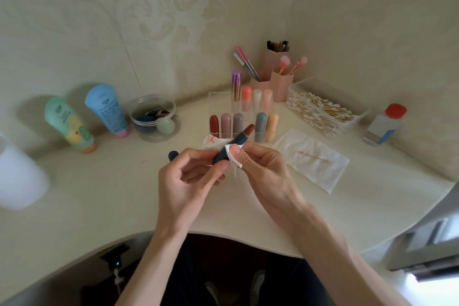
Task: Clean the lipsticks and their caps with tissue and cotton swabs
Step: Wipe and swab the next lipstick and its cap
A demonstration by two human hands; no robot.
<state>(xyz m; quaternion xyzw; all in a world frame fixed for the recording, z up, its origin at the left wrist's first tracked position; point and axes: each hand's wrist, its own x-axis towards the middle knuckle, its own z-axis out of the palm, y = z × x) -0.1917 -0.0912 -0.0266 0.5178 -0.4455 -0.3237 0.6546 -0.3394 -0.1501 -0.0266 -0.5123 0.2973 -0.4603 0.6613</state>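
My left hand [188, 176] grips the lower end of a dark blue lipstick [233, 145] whose brown-red tip points up and away. My right hand [260, 166] pinches a small folded white tissue [234, 156] against the lipstick's barrel. The dark blue cap [173, 155] stands on the table just left of my left hand. A crumpled tissue with red marks [213, 141] lies behind the hands. A flat tissue [313, 159] on the right carries a used cotton swab [314, 156]. Several capped lipsticks stand in a clear organizer [243, 117].
A clear tray of cotton swabs [323, 109] and a red-capped bottle [383, 124] sit at the right. Pink brush holders [273, 74] stand at the back. Two tubes [106, 109], a clear jar of sponges [155, 118] and a white cup [19, 176] are at the left.
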